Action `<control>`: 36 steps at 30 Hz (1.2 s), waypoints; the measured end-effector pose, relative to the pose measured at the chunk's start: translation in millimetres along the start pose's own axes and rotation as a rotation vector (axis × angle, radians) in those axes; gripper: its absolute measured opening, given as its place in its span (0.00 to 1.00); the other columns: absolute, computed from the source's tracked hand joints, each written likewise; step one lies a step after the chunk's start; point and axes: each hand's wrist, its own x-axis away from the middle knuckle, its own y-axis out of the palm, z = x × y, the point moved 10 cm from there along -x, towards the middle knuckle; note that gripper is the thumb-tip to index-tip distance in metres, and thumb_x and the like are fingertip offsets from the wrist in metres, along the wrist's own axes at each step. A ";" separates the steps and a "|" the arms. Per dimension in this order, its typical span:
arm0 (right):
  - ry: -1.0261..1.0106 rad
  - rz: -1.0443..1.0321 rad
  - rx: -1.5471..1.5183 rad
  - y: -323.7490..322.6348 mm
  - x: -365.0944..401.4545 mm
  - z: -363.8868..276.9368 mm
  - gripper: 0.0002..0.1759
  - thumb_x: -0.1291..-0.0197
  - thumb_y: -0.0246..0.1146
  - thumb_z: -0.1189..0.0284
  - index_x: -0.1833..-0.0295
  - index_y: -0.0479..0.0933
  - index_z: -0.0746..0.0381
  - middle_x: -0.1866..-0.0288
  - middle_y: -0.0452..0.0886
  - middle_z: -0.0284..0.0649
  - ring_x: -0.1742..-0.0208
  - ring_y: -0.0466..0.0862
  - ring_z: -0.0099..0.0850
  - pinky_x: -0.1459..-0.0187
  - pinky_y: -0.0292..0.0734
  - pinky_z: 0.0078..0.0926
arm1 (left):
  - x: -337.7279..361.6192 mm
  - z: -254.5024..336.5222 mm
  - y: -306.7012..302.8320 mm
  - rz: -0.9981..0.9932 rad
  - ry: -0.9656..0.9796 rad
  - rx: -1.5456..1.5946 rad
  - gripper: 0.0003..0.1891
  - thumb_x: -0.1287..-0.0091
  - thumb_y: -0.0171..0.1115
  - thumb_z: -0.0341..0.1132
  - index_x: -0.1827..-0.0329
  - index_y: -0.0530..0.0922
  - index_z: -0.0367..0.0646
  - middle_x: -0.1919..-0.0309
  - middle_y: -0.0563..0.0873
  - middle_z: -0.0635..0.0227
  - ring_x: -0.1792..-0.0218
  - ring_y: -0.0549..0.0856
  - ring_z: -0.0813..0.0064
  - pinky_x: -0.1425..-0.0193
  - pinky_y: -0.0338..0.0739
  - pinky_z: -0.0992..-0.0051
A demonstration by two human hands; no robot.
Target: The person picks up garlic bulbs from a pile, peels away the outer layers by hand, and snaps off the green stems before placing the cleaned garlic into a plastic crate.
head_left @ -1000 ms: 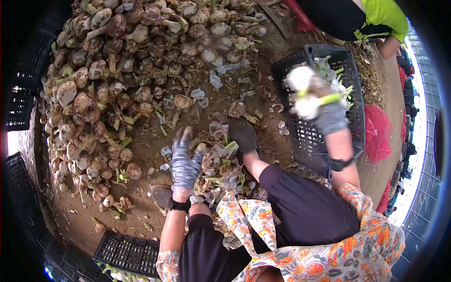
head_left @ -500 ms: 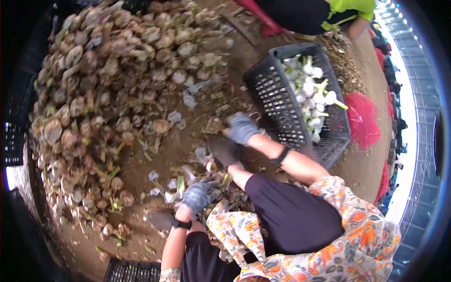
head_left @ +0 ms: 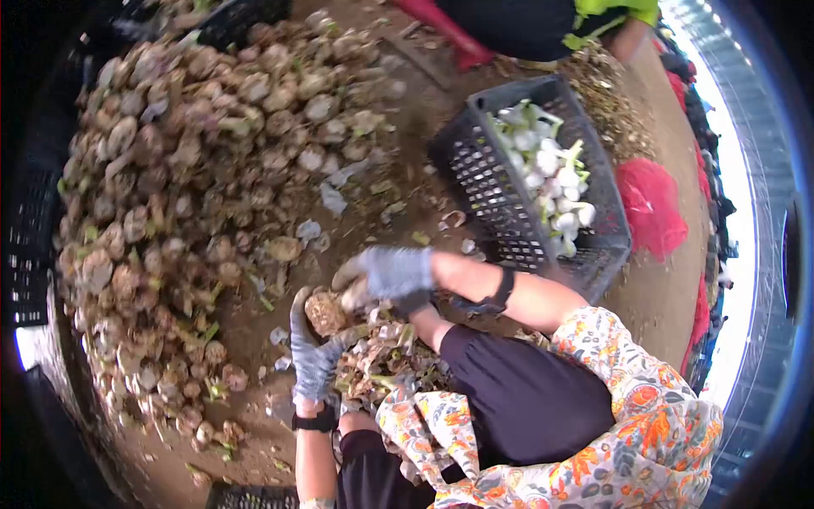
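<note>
The left hand (head_left: 312, 352), in a grey patterned glove, was cupped palm-up with its fingers curled round a bulb (head_left: 325, 312), which it held just above the person's knees and beside the heap of peelings (head_left: 381, 356). The right hand (head_left: 392, 271), also gloved in grey, reached across from the right with its fingers half bent. Its fingertips (head_left: 346, 278) lay at the upper side of the same bulb, but motion blur hid whether they pinched it or only touched it.

The bulb was round, brown and crusted with soil, its surface rough and dull. The peelings below it were pale, papery scraps mixed with green stalk ends.

To the left a big pile of muddy bulbs (head_left: 170, 187) covered the dirt ground (head_left: 398, 127), most of them brown and lumpy (a few showed green stems). Beyond the right hand stood a black plastic crate (head_left: 475, 170) with latticed walls, tilted toward the person. Inside lay clean white bulbs (head_left: 547, 170) with short green tops. A red bag (head_left: 649, 208) lay just past the crate. At the top edge another person (head_left: 610, 13) in a yellow-green top was partly in view, well apart from both hands.
</note>
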 end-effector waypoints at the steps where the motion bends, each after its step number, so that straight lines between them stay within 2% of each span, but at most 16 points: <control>1: -0.088 0.072 -0.106 -14.5 3.5 -18.0 0.23 0.43 0.60 0.63 0.46 0.74 0.67 0.53 0.81 0.44 0.52 0.81 0.33 0.51 0.74 0.29 | 0.4 9.6 -6.4 0.023 0.054 -0.061 0.47 0.56 0.77 0.32 0.32 0.57 0.41 0.41 0.70 0.62 0.42 0.71 0.68 0.36 0.67 0.69; 2: 0.098 -0.061 -0.651 -4.8 12.8 -13.7 0.20 0.41 0.58 0.66 0.48 0.74 0.68 0.50 0.80 0.41 0.53 0.80 0.28 0.50 0.74 0.27 | 2.7 10.5 -18.2 0.140 0.027 -0.124 0.47 0.58 0.78 0.32 0.34 0.58 0.40 0.43 0.72 0.62 0.44 0.73 0.67 0.38 0.70 0.69; 4: -0.052 -0.024 -0.807 -5.6 5.7 -19.1 0.19 0.37 0.56 0.63 0.49 0.74 0.67 0.53 0.80 0.37 0.57 0.79 0.23 0.55 0.75 0.22 | 8.1 12.6 -26.7 0.227 -0.078 0.006 0.48 0.60 0.77 0.31 0.34 0.58 0.41 0.45 0.73 0.62 0.46 0.75 0.68 0.41 0.73 0.70; 5: -0.050 0.088 -0.704 -4.7 1.0 -11.2 0.20 0.36 0.56 0.59 0.49 0.75 0.64 0.54 0.80 0.38 0.63 0.80 0.23 0.63 0.77 0.20 | 8.7 12.5 -25.9 0.220 -0.053 0.043 0.47 0.60 0.77 0.31 0.35 0.59 0.41 0.46 0.73 0.63 0.46 0.75 0.69 0.41 0.73 0.70; 9: -0.167 0.287 -0.316 4.4 -6.0 -13.4 0.19 0.40 0.62 0.59 0.53 0.77 0.64 0.61 0.81 0.36 0.66 0.74 0.23 0.60 0.73 0.24 | 7.3 18.9 -13.1 0.182 0.081 0.230 0.47 0.59 0.80 0.34 0.37 0.59 0.44 0.46 0.72 0.65 0.46 0.74 0.71 0.40 0.71 0.70; 11: 0.012 0.201 -0.138 16.6 -13.0 15.1 0.18 0.37 0.59 0.63 0.49 0.74 0.65 0.56 0.79 0.35 0.55 0.77 0.21 0.50 0.73 0.22 | 10.2 25.8 -7.7 0.194 0.108 0.224 0.46 0.59 0.80 0.34 0.37 0.59 0.44 0.46 0.71 0.65 0.45 0.74 0.72 0.40 0.71 0.70; 14: -0.134 0.320 -0.463 10.6 -12.9 -9.9 0.17 0.42 0.63 0.69 0.49 0.74 0.65 0.56 0.80 0.35 0.54 0.77 0.22 0.50 0.73 0.22 | 13.0 28.4 -9.4 0.193 0.151 0.192 0.45 0.58 0.79 0.33 0.38 0.59 0.44 0.46 0.71 0.65 0.45 0.73 0.72 0.40 0.71 0.70; 23: 0.042 0.213 -0.341 1.2 -3.5 -14.5 0.16 0.43 0.63 0.73 0.50 0.75 0.67 0.56 0.81 0.37 0.53 0.78 0.25 0.48 0.73 0.24 | 13.0 19.4 -10.4 0.150 -0.046 0.344 0.46 0.59 0.80 0.36 0.37 0.61 0.38 0.47 0.74 0.65 0.45 0.74 0.72 0.38 0.69 0.71; 24: -0.054 0.213 -0.282 -2.0 -1.9 -17.3 0.16 0.43 0.62 0.74 0.49 0.75 0.67 0.55 0.81 0.37 0.53 0.79 0.25 0.48 0.73 0.24 | 12.7 15.2 -13.2 0.131 0.023 0.344 0.43 0.55 0.77 0.46 0.39 0.63 0.39 0.51 0.77 0.65 0.51 0.78 0.73 0.47 0.76 0.73; 25: -0.150 0.211 -0.225 -0.5 -2.4 -17.1 0.16 0.43 0.62 0.74 0.49 0.75 0.67 0.55 0.80 0.38 0.53 0.79 0.26 0.48 0.72 0.24 | 11.9 13.4 -16.2 0.136 0.024 0.347 0.43 0.55 0.77 0.46 0.39 0.63 0.39 0.51 0.77 0.65 0.51 0.78 0.73 0.47 0.76 0.73; 27: -0.757 0.652 0.184 -11.8 29.3 -58.3 0.15 0.42 0.58 0.75 0.49 0.74 0.66 0.59 0.82 0.41 0.59 0.81 0.29 0.55 0.76 0.26 | 10.6 -7.9 4.3 -0.014 -0.250 0.757 0.41 0.51 0.69 0.59 0.41 0.66 0.41 0.59 0.80 0.63 0.67 0.82 0.74 0.67 0.80 0.77; 28: -0.508 0.491 0.103 -10.7 19.4 -41.7 0.16 0.43 0.59 0.75 0.49 0.73 0.66 0.58 0.82 0.41 0.59 0.81 0.30 0.55 0.76 0.26 | 10.0 -8.2 10.0 -0.126 -0.263 0.763 0.36 0.46 0.59 0.67 0.48 0.72 0.44 0.67 0.81 0.63 0.82 0.78 0.77 0.83 0.72 0.81; 29: -0.261 0.328 0.025 -4.9 12.7 -23.5 0.17 0.43 0.60 0.75 0.48 0.73 0.66 0.58 0.82 0.40 0.59 0.81 0.31 0.54 0.76 0.26 | 9.3 -9.3 7.2 -0.120 -0.261 0.764 0.36 0.46 0.59 0.67 0.48 0.72 0.44 0.67 0.81 0.63 0.82 0.78 0.77 0.83 0.72 0.81; 31: -0.248 0.206 -0.034 0.9 8.8 -36.9 0.18 0.44 0.61 0.75 0.47 0.73 0.66 0.57 0.82 0.40 0.58 0.81 0.28 0.53 0.75 0.25 | 24.1 -36.2 24.7 -0.138 -0.660 1.000 0.36 0.44 0.52 0.69 0.52 0.75 0.41 0.77 0.81 0.59 0.94 0.73 0.71 0.92 0.69 0.78; 34: 0.039 0.133 -0.326 10.4 7.9 -4.0 0.19 0.45 0.63 0.74 0.47 0.74 0.66 0.57 0.82 0.38 0.55 0.79 0.23 0.51 0.74 0.23 | 11.5 -51.5 12.8 0.167 -0.664 0.886 0.37 0.42 0.46 0.70 0.55 0.76 0.40 0.81 0.80 0.61 0.90 0.76 0.70 0.90 0.69 0.79; 36: 0.025 0.168 -0.394 12.2 6.7 -0.4 0.20 0.46 0.64 0.74 0.47 0.74 0.66 0.57 0.82 0.38 0.55 0.79 0.24 0.51 0.74 0.23 | 18.3 -37.4 6.9 -0.068 -0.623 0.698 0.37 0.39 0.42 0.70 0.57 0.77 0.41 0.76 0.82 0.65 0.77 0.81 0.71 0.77 0.76 0.80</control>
